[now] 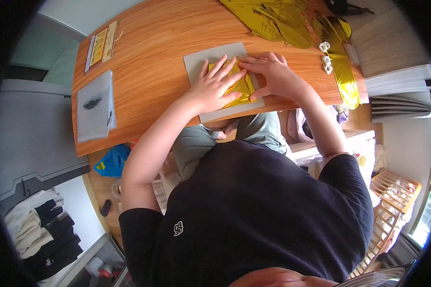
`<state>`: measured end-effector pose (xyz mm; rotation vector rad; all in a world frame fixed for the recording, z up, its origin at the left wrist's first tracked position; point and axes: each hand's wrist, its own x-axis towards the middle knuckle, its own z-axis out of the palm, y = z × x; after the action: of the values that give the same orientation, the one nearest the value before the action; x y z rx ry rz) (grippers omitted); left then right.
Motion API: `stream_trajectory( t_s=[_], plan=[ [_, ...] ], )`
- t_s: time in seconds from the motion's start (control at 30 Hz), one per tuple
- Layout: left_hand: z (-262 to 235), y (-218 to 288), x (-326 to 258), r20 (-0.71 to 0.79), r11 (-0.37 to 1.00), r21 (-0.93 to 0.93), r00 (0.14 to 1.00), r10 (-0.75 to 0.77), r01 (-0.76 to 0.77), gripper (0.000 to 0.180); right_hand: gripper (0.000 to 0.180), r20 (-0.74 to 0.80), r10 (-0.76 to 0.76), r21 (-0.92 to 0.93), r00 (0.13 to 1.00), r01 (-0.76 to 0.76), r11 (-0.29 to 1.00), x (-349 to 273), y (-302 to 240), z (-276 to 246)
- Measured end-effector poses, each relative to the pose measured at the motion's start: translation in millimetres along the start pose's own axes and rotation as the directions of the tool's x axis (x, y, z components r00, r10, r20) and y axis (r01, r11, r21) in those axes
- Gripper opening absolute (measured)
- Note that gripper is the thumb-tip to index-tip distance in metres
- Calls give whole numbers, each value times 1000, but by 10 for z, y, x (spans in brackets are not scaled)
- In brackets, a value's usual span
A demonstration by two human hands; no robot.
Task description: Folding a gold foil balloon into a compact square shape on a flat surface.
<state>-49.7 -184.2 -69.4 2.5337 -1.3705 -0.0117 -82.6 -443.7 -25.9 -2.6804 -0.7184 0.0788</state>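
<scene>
A folded piece of shiny gold foil (244,86) lies on a grey rectangular board (196,61) near the table's front edge. My left hand (212,89) rests flat over the foil's left part, its fingers spread. From the right, my right hand (276,74) touches the foil along its far and right edges, with thumb and fingers apart. Part of the foil is hidden beneath both hands. Neither hand grips anything that I can see.
More gold foil (285,24) is heaped at the table's far right, and a gold strip (345,76) hangs toward the right edge. Small white rolls (326,60) lie beside it. On the left are a clear plastic sleeve (95,106) and a yellow-and-white packet (100,47).
</scene>
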Motion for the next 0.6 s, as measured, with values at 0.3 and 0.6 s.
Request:
stream_trajectory(
  t_s=[0.3,0.6],
  plan=[
    [-228,-73,-70,229,984,56,961,153,-170,67,101,78,37,-31,996,-34,999,10,-52,-65],
    [-267,-47,-47,282,981,71,947,153,-179,66,110,104,71,-115,992,-59,992,19,-60,-64]
  ],
)
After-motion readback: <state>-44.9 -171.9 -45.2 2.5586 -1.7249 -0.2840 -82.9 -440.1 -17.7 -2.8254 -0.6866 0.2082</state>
